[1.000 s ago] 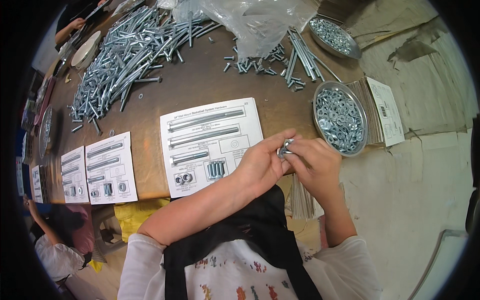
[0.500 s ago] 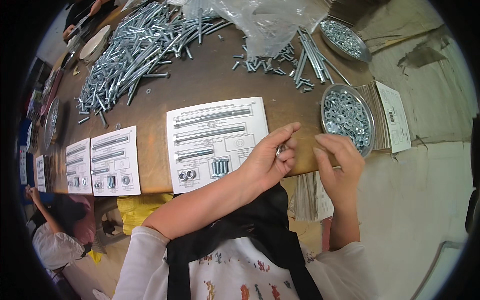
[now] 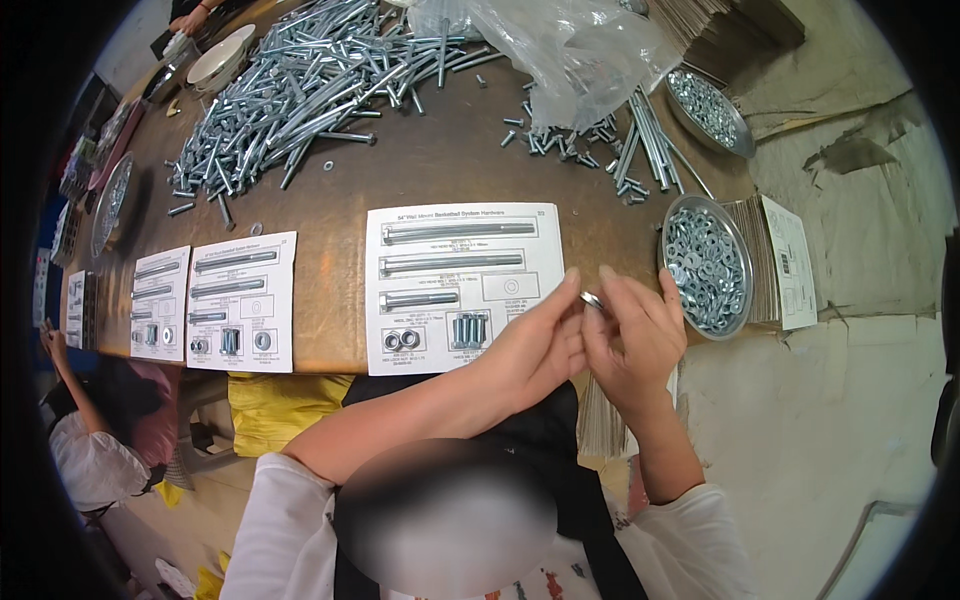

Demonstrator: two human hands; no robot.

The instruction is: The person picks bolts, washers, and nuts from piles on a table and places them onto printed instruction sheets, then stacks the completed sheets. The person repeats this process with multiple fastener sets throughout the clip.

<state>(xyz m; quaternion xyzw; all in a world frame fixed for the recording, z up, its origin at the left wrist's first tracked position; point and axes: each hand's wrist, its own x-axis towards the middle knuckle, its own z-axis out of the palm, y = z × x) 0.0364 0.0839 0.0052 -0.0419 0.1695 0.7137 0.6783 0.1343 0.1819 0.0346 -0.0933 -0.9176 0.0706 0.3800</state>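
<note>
Both my hands meet just past the front edge of the table, to the right of the large printed card. A small shiny stack of washers [image 3: 592, 300] is pinched by the thumb and fingers of my right hand [image 3: 640, 345]. Beside it my left hand [image 3: 540, 350] lies palm up, its fingers apart and their tips close to the washers. How many washers there are I cannot make out. The large printed card [image 3: 545, 245], with pictures of bolts, nuts and a washer, lies flat left of my hands. A metal bowl [image 3: 748, 262] of loose washers [image 3: 705, 265] stands to the right.
A heap of long bolts [image 3: 290, 100] covers the table's far left. Clear plastic [image 3: 590, 60], short bolts [image 3: 550, 140] and long rods [image 3: 655, 145] lie far right. Card stacks [image 3: 790, 260] stand beside the bowl. Two more cards [image 3: 240, 310] lie left; another person [image 3: 90, 440] sits beyond.
My hands have come together. The shiny washers, earlier in the curled fingers of my left hand, are now in my right hand's fingertips. My left hand has opened, and the view has shifted slightly.
</note>
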